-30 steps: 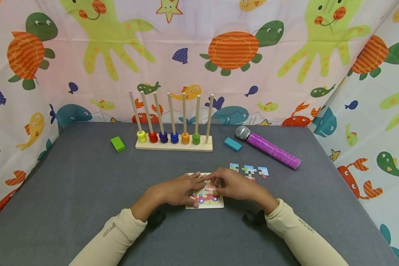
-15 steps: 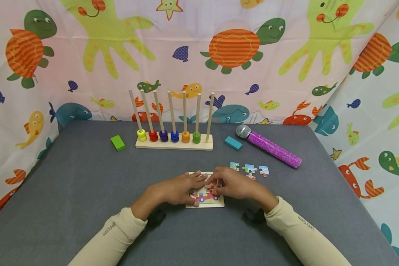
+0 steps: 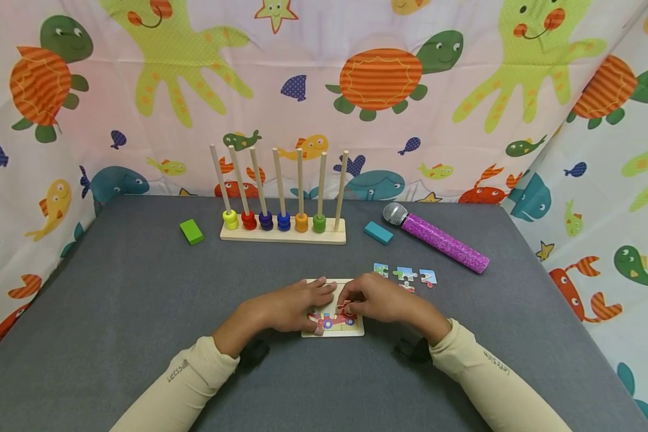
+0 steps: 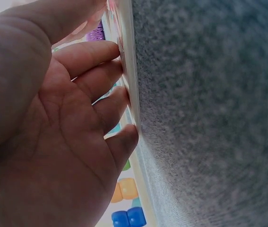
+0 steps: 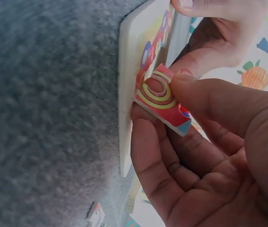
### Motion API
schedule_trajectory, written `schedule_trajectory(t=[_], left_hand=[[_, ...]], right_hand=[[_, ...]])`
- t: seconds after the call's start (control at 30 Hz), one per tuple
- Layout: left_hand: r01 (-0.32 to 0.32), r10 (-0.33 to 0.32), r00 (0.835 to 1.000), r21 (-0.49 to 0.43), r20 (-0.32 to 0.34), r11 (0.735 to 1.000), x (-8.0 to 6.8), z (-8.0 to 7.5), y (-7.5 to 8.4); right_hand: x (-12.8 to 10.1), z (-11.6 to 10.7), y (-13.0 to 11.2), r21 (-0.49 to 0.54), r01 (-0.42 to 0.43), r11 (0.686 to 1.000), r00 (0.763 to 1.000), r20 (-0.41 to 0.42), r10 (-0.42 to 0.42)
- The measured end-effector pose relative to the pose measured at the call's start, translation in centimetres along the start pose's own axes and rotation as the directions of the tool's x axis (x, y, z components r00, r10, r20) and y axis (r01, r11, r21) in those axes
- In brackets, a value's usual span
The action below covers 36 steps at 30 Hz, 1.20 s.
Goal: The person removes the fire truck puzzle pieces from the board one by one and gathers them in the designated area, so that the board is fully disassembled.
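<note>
A small wooden puzzle board (image 3: pixel 357 330) with a red car picture lies on the grey table (image 3: pixel 140 312) in front of me. My left hand (image 3: pixel 317 300) rests flat on its left part, straight fingers (image 4: pixel 103 78) pressing on the board's edge (image 4: pixel 130 71). My right hand (image 3: pixel 350 302) pinches a red puzzle piece (image 5: pixel 161 98) with a yellow-green spiral between thumb (image 5: pixel 209 101) and fingers, holding it tilted against the board (image 5: pixel 130 85). Three loose puzzle pieces (image 3: pixel 405 275) lie just beyond the right hand.
A wooden peg rack (image 3: pixel 283 231) with coloured beads stands at the back. A green block (image 3: pixel 191 231) lies to its left, a teal block (image 3: pixel 378 233) and a purple microphone (image 3: pixel 440 240) to its right. Patterned fabric (image 3: pixel 356 90) walls the table in.
The right hand's fingers have curled in over the board's right side, and the red piece now shows at their tips. The left hand has stayed on the board.
</note>
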State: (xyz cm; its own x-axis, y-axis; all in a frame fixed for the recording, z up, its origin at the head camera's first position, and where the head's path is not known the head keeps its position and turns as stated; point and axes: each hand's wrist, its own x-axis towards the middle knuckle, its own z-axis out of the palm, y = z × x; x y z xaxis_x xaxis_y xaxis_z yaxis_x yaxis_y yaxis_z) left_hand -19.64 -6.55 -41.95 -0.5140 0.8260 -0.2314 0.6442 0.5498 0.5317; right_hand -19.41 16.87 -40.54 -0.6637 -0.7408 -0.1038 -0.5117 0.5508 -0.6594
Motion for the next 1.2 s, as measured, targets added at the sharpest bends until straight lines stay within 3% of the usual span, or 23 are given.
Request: schedule_trajectory(t=[0.23,0.53,0.87,1.07,1.2], left_hand=[[-0.008,0.008,1.0,0.006,0.012,1.0,0.0,-0.1,0.0],[-0.031,0.034,0.996,-0.03,0.083,0.999,-0.6,-0.1,-0.4],[-0.049,0.05,0.994,-0.017,0.095,0.999,-0.5,-0.2,-0.5],[-0.073,0.075,0.994,-0.024,0.083,0.997,-0.5,-0.1,-0.6],[-0.076,0.078,0.994,-0.023,0.081,0.997,-0.5,-0.1,-0.7]], right_hand=[[-0.5,0.2,0.2,0.02,0.009,1.0,0.996,-0.087,-0.008],[-2.2,0.1,1.4,0.003,0.013,1.0,0.983,-0.181,-0.012],[-5.5,-1.7,3.5,0.025,-0.06,0.998,0.969,-0.238,0.064],[-7.2,-2.9,4.3,0.043,-0.142,0.989,0.95,-0.275,0.148],[-8.0,-3.2,5.0,0.052,-0.151,0.987,0.939,-0.306,0.16]])
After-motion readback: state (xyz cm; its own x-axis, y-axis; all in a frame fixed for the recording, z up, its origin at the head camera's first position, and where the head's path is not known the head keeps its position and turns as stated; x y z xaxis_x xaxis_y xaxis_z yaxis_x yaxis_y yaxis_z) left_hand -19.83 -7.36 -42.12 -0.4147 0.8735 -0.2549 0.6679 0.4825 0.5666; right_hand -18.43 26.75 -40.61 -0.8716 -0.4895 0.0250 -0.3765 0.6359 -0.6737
